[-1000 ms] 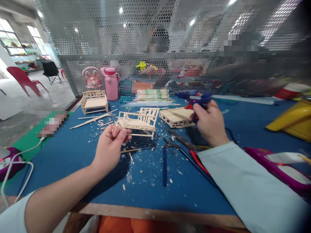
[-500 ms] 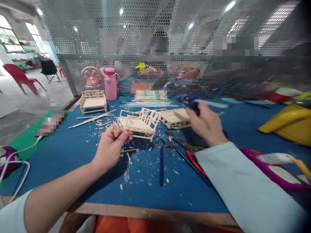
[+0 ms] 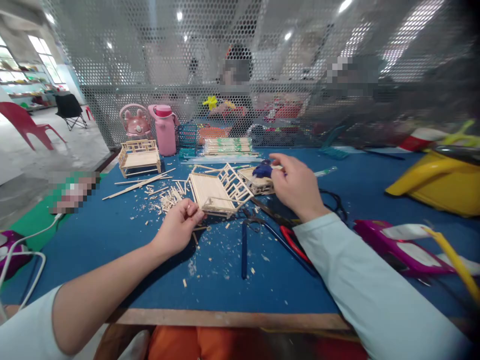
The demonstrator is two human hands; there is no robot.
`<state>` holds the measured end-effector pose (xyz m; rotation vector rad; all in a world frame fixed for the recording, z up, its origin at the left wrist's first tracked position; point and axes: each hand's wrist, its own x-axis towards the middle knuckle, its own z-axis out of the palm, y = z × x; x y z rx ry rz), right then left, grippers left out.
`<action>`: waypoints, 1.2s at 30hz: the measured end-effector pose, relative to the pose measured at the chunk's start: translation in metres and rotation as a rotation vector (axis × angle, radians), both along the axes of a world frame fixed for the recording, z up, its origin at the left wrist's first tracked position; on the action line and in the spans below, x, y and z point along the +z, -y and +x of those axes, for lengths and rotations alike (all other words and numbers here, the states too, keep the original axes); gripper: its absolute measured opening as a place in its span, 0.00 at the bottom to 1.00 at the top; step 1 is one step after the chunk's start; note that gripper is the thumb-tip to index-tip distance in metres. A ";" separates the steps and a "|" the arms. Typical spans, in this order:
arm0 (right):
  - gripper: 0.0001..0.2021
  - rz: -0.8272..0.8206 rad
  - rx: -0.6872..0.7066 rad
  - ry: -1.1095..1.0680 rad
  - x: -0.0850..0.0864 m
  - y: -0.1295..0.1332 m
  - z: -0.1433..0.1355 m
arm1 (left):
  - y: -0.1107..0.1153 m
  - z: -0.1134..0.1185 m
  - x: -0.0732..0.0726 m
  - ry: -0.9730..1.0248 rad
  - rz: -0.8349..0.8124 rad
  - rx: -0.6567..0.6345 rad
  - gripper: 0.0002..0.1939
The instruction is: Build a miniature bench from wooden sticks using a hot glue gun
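My left hand [image 3: 182, 222] pinches the near left corner of a miniature bench [image 3: 213, 190] made of thin wooden sticks, holding it tilted above the mat. My right hand [image 3: 298, 185] is wrapped around a dark blue glue gun [image 3: 262, 171], whose nozzle points left toward the bench's slatted back. A clear glue stick [image 3: 326, 171] sticks out behind that hand. Partly hidden under the glue gun lies a flat wooden stick piece [image 3: 258, 187]. Below the bench are pliers [image 3: 244, 250] with dark blue handles and scissors [image 3: 288, 235] with red on the handles, partly covered by my right sleeve.
A finished-looking little bench [image 3: 139, 159] stands at the back left beside a pink bottle [image 3: 165, 131]. Stick offcuts [image 3: 172, 197] litter the blue mat [image 3: 150, 290]. Bundled sticks [image 3: 228, 146] lie by the mesh screen [image 3: 150, 60]. A yellow container [image 3: 442, 185] and a purple device [image 3: 401, 250] sit at right.
My right hand has brought the glue gun left and slightly down, closer to the bench. The bench has turned in my left hand, showing more of its seat. The view has shifted slightly.
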<state>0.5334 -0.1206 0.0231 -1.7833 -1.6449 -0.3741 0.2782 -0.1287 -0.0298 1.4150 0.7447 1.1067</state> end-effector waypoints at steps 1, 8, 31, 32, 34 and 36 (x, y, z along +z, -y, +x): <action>0.18 0.009 0.102 -0.106 0.000 0.004 -0.006 | 0.000 0.000 0.000 -0.002 0.018 0.000 0.16; 0.15 -0.237 0.506 -0.366 -0.012 0.011 -0.036 | -0.003 -0.003 0.006 0.057 0.015 -0.064 0.16; 0.23 -0.160 0.449 -0.067 -0.013 0.019 -0.045 | -0.021 -0.025 0.013 -0.513 0.235 0.277 0.14; 0.25 -0.168 0.433 -0.045 -0.011 0.020 -0.044 | -0.021 -0.027 0.017 -0.492 0.232 0.340 0.11; 0.30 -0.130 0.382 -0.028 -0.007 0.023 -0.042 | -0.019 -0.031 0.025 -0.377 0.198 0.411 0.06; 0.30 0.006 0.337 -0.067 -0.002 0.028 -0.043 | -0.014 -0.032 0.034 -0.171 0.174 0.372 0.07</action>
